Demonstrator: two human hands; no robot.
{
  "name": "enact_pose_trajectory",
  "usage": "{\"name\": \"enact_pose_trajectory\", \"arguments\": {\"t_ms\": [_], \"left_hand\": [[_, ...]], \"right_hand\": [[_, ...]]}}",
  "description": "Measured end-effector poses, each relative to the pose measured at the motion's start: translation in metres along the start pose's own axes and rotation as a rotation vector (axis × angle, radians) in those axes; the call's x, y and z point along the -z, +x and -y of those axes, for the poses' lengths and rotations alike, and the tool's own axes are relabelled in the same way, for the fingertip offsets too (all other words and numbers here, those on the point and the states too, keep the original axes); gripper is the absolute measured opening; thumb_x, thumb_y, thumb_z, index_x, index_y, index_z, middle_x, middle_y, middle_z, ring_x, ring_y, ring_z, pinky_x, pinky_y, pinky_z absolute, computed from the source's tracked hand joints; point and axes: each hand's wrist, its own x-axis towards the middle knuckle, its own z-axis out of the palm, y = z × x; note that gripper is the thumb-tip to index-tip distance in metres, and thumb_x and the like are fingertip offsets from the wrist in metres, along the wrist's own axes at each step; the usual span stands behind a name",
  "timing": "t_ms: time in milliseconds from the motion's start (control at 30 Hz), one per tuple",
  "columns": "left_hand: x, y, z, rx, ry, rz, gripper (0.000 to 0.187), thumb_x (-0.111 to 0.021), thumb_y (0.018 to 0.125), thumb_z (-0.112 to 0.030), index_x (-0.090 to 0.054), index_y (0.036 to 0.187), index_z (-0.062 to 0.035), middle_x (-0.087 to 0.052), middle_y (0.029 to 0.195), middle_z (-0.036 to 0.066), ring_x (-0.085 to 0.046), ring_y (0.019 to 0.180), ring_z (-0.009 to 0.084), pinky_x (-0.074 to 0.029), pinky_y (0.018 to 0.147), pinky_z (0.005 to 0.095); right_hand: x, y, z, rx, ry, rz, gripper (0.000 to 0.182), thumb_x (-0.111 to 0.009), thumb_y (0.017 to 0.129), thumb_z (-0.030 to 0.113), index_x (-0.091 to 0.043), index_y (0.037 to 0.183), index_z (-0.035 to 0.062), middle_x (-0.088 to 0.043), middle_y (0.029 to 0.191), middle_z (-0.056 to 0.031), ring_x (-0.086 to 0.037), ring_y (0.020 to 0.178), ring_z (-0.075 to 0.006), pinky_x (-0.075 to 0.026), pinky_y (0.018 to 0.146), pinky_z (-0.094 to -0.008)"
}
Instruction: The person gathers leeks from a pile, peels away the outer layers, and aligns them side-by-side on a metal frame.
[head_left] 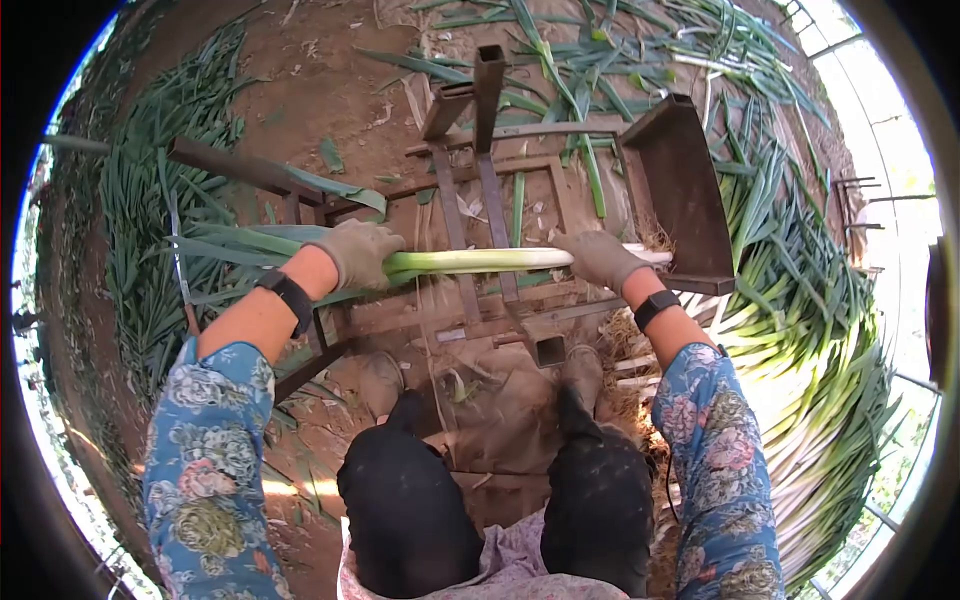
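Observation:
A long leek (480, 261) lies crosswise over a rusty metal frame (449, 195), its green leaves to the left and white end to the right. My left hand (358, 252), in a grey-brown work glove, is closed around the stalk where white turns to green. My right hand (600, 260), gloved alike, grips the white end, and roots show just beyond it. That root end is beside a rusty metal plate (680, 190) at the frame's right. Leaves trail leftward past an upright metal strip (180, 250) at the frame's left end.
A big heap of leeks (800, 400) covers the right side, with more leeks (690, 40) at the back right. Cut green leaves (165, 190) are piled on the left. My shoes (382, 383) stand on the dirt floor under the frame. A metal bar (240, 168) juts out leftward.

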Motion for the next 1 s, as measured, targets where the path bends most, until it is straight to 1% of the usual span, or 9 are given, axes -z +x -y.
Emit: {"name": "enact_pose_trajectory", "arguments": {"t_ms": [133, 333, 433, 567, 667, 733, 800, 867, 1000], "left_hand": [[-0.001, 0.013, 0.001, 0.117, -0.155, -0.024, 0.049, -0.07, 0.079, -0.028, -0.064, 0.123, -0.0086, -0.067, 0.115, 0.016, -0.061, 0.111, 0.0349, -0.047, 0.097, 0.0427], [0.015, 0.022, 0.019, 0.22, -0.501, 0.036, 0.051, -0.072, 0.081, -0.029, -0.063, 0.127, -0.0071, -0.067, 0.12, 0.016, -0.062, 0.114, 0.0307, -0.046, 0.099, 0.0362], [0.002, 0.03, 0.029, 0.193, -0.545, -0.223, 0.048, -0.071, 0.084, -0.026, -0.062, 0.126, -0.0046, -0.066, 0.122, 0.016, -0.061, 0.116, 0.0288, -0.046, 0.098, 0.036], [0.0, 0.028, 0.019, 0.325, -0.474, -0.739, 0.032, -0.067, 0.088, -0.024, -0.065, 0.115, -0.0064, -0.067, 0.115, 0.02, -0.062, 0.11, 0.0358, -0.049, 0.094, 0.0406], [0.015, 0.013, -0.027, 0.357, -0.503, -0.707, 0.028, -0.067, 0.087, -0.022, -0.066, 0.11, -0.0067, -0.067, 0.11, 0.019, -0.063, 0.105, 0.0375, -0.05, 0.091, 0.0419], [0.002, 0.008, -0.045, 0.282, -0.332, -0.631, 0.034, -0.071, 0.082, -0.022, -0.065, 0.112, -0.0076, -0.067, 0.111, 0.016, -0.062, 0.105, 0.0342, -0.048, 0.092, 0.0416], [-0.031, 0.011, -0.045, 0.132, -0.074, -0.689, 0.04, -0.074, 0.079, -0.023, -0.065, 0.115, -0.0079, -0.066, 0.112, 0.014, -0.061, 0.107, 0.0322, -0.047, 0.094, 0.041], [-0.055, 0.01, -0.032, 0.175, -0.149, -0.546, 0.045, -0.076, 0.076, -0.023, -0.064, 0.117, -0.0081, -0.065, 0.114, 0.013, -0.06, 0.109, 0.0311, -0.046, 0.096, 0.0411], [-0.07, 0.01, -0.028, 0.217, -0.314, -0.45, 0.049, -0.077, 0.073, -0.02, -0.063, 0.118, -0.0091, -0.064, 0.114, 0.012, -0.059, 0.111, 0.0313, -0.045, 0.097, 0.0424]], "right_hand": [[0.005, -0.009, -0.007, 0.12, 0.085, -0.228, 0.028, -0.054, 0.087, 0.01, -0.061, 0.114, 0.0126, -0.069, 0.106, -0.0147, -0.065, 0.102, -0.0356, -0.049, 0.087, -0.0474], [0.004, -0.009, -0.015, 0.09, 0.208, -0.374, 0.026, -0.061, 0.087, 0.018, -0.063, 0.113, 0.0126, -0.069, 0.1, -0.0134, -0.065, 0.1, -0.0327, -0.049, 0.087, -0.0465], [0.008, -0.001, -0.015, 0.032, 0.1, -0.433, 0.024, -0.063, 0.088, 0.022, -0.063, 0.111, 0.0135, -0.07, 0.093, -0.0116, -0.067, 0.094, -0.0312, -0.05, 0.082, -0.045], [0.008, 0.018, -0.023, 0.047, -0.064, -0.522, 0.021, -0.065, 0.085, 0.02, -0.064, 0.105, 0.014, -0.069, 0.084, -0.007, -0.069, 0.086, -0.0268, -0.051, 0.074, -0.0409], [0.029, 0.02, -0.011, 0.036, -0.236, -0.74, 0.022, -0.065, 0.083, 0.016, -0.064, 0.105, 0.0149, -0.067, 0.082, -0.0038, -0.068, 0.083, -0.0232, -0.05, 0.074, -0.0376], [0.038, 0.025, -0.005, -0.053, -0.345, -0.883, 0.022, -0.064, 0.082, 0.015, -0.064, 0.104, 0.0151, -0.066, 0.083, -0.0033, -0.067, 0.086, -0.0221, -0.049, 0.077, -0.0367], [0.042, 0.018, 0.009, -0.067, -0.279, -0.682, 0.023, -0.065, 0.083, 0.016, -0.064, 0.106, 0.0154, -0.065, 0.093, -0.0044, -0.064, 0.094, -0.0205, -0.046, 0.085, -0.0379], [0.04, 0.007, 0.027, -0.039, -0.19, -0.363, 0.023, -0.065, 0.083, 0.018, -0.064, 0.106, 0.015, -0.065, 0.097, -0.0052, -0.062, 0.099, -0.0201, -0.044, 0.088, -0.0393], [-0.012, -0.011, 0.013, 0.16, -0.007, -0.572, 0.019, -0.063, 0.087, 0.02, -0.063, 0.105, 0.0134, -0.064, 0.097, -0.0054, -0.061, 0.1, -0.0213, -0.044, 0.088, -0.0388]]}}
